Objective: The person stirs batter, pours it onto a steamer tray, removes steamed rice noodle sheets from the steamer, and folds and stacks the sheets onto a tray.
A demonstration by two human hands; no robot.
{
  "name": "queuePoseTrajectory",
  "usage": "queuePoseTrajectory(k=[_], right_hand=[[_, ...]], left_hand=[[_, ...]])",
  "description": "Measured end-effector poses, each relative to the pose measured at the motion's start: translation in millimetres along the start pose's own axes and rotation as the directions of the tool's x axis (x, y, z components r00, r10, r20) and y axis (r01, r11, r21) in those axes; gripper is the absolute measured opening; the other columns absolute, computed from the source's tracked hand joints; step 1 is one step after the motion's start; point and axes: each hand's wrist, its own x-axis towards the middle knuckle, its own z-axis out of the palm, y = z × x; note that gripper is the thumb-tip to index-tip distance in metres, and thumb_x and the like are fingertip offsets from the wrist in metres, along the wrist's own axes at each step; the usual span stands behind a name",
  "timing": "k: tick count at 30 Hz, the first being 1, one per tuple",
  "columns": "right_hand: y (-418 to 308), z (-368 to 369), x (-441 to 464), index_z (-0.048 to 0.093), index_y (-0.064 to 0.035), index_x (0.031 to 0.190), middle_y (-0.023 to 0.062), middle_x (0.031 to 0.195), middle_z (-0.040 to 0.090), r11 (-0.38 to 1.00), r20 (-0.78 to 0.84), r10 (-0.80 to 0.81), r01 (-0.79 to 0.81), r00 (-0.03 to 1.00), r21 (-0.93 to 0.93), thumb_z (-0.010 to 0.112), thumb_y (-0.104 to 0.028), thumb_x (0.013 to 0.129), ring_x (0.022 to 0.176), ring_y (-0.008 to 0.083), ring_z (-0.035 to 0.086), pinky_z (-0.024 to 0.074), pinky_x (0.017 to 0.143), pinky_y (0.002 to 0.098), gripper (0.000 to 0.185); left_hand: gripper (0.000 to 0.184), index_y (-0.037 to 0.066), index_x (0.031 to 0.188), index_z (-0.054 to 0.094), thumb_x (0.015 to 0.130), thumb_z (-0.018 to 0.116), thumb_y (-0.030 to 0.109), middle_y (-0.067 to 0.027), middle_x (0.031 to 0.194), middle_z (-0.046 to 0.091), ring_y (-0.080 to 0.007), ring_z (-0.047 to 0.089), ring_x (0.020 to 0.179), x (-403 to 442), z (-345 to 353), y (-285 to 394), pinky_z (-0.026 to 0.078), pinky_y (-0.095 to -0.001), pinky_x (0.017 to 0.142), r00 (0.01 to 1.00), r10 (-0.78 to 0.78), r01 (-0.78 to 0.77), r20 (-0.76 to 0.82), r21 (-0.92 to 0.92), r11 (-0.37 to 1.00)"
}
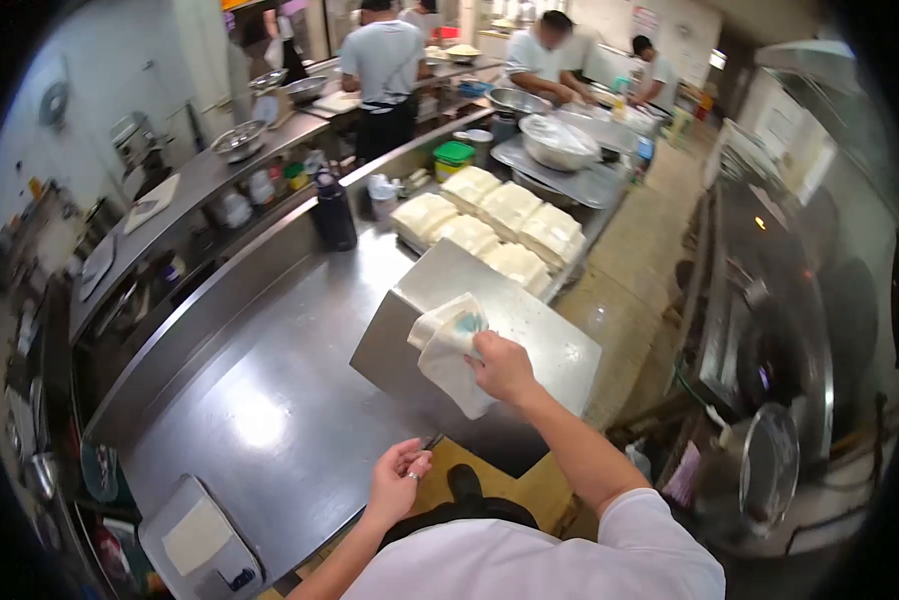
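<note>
With the right hand (501, 366) as the dial's centre, its fingers are closed on a limp white piece (447, 362) with a bluish patch, held just to the 9 o'clock side in front of a metal box (544, 320); whether the piece touches the box, I cannot tell. The left hand (397, 482), toward 7, has its fingers curled in; a small dark object (432, 441) shows at the fingertips, though its grip is unclear. The box stands between the right hand and the rows of cream-coloured packs (509, 208) at 12, hiding part of the nearest ones. Beyond them are a green-lidded tub (454, 153) and, past 12, a large bowl (559, 145). A dark bottle (332, 212) stands upright between 10 and 11; at 8, a tray (197, 540) carries a pale flat sheet (196, 538). The steel counter (299, 340) spreads toward 9, smooth and catching bright glare. A tiled floor (614, 270) runs toward 1, a dark cooking range (759, 280) lies near 3, and co-workers in white tops (381, 62) work between 11 and 1.
</note>
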Motion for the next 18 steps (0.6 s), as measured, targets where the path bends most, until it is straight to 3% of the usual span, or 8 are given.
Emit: queuePoseTrajectory(k=[4, 10, 18], right_hand=[[6, 53, 43, 0.058, -0.0059, 0.1, 0.0184, 0.098, 0.067, 0.997, 0.173, 0.029, -0.041, 0.984, 0.067, 0.072, -0.021, 0.086, 0.09, 0.0433, 0.067, 0.0536, 0.077, 0.054, 0.024], [11, 109, 94, 0.06, -0.0036, 0.106, 0.0246, 0.106, 0.069, 0.982, 0.347, 0.133, -0.171, 0.928, 0.08, 0.071, -0.023, 0.087, 0.097, 0.0461, 0.068, 0.0531, 0.084, 0.0557, 0.029], [23, 145, 135, 0.06, -0.001, 0.108, 0.0258, 0.107, 0.069, 0.968, 0.365, 0.199, -0.241, 0.909, 0.074, 0.071, -0.025, 0.088, 0.101, 0.0464, 0.067, 0.0523, 0.087, 0.0555, 0.033]], left_hand=[[0.036, -0.005, 0.137, 0.051, 0.102, 0.058, 0.002, -0.0193, 0.12, 0.069, -0.0213, 0.068, 0.105, -1, 1, 1, 0.055, -0.0327, 0.092, 0.986, 0.01, -0.006, -0.167, 0.024, 1.0], [0.035, -0.006, 0.134, 0.053, 0.101, 0.061, 0.003, -0.0173, 0.116, 0.071, -0.0191, 0.069, 0.102, -6, 5, -5, 0.056, -0.0305, 0.091, 0.93, 0.024, -0.016, -0.366, 0.026, 1.0], [0.035, -0.005, 0.135, 0.052, 0.102, 0.058, 0.003, -0.0174, 0.116, 0.07, -0.0212, 0.069, 0.101, -1, 8, -2, 0.055, -0.0323, 0.091, 0.873, 0.004, -0.007, -0.488, -0.004, 1.0]])
